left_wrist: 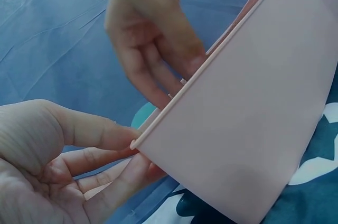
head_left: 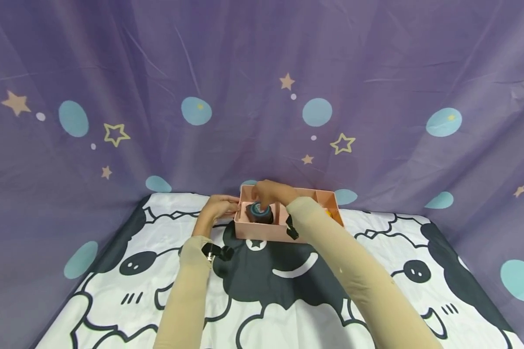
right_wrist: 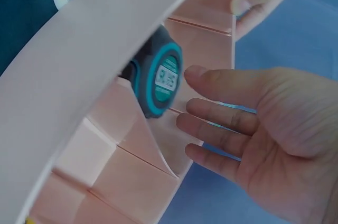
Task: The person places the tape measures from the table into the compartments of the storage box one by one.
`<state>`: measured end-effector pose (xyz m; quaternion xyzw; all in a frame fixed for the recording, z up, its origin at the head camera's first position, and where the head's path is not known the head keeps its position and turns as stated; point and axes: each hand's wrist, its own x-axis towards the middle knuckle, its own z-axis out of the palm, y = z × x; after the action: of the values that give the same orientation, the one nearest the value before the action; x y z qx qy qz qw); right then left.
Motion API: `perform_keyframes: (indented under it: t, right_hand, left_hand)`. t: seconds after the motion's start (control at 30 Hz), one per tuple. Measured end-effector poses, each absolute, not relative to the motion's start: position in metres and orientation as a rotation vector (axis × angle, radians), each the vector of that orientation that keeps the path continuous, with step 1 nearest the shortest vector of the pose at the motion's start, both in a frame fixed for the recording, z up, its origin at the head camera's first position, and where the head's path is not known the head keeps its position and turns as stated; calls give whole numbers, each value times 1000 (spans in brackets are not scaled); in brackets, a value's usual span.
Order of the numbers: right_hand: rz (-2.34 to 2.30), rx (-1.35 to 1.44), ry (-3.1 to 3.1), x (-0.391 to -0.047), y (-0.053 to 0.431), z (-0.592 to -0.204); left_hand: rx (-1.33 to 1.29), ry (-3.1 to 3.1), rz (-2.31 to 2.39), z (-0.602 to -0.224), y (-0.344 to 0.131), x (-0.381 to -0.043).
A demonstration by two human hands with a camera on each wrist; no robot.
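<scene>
A pink compartment box (head_left: 262, 231) sits at the back of the bed-like printed cloth. Inside its left compartment is a dark grey tape measure (right_wrist: 168, 78) with a teal ring and a label. My left hand (left_wrist: 79, 155) pinches the left end wall of the box at the corner, thumb at the rim and fingers lower down. My right hand (right_wrist: 280, 129) reaches over the box, its fingers extended and spread. The thumb tip is close beside the tape measure's labelled face, and the other fingertips overlap the box's back edge in the right wrist view.
Thin dividers (right_wrist: 148, 134) split the box into several compartments. Something yellow (head_left: 328, 213) lies in its right part. Behind the box hangs a purple curtain (head_left: 244, 145) with stars and ovals. A black-and-white cartoon cloth (head_left: 284, 310) covers the surface.
</scene>
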<state>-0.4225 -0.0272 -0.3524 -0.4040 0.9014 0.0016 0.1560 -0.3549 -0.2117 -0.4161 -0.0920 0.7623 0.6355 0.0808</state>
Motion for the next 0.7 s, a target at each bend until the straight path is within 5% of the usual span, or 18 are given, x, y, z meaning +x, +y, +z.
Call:
perform_keyframes:
  t: [0.7]
  right_hand:
    - [-372,-1186,2578,-413,16,-327]
  left_hand:
    - [-229,2336,1849,-416,-208,-358]
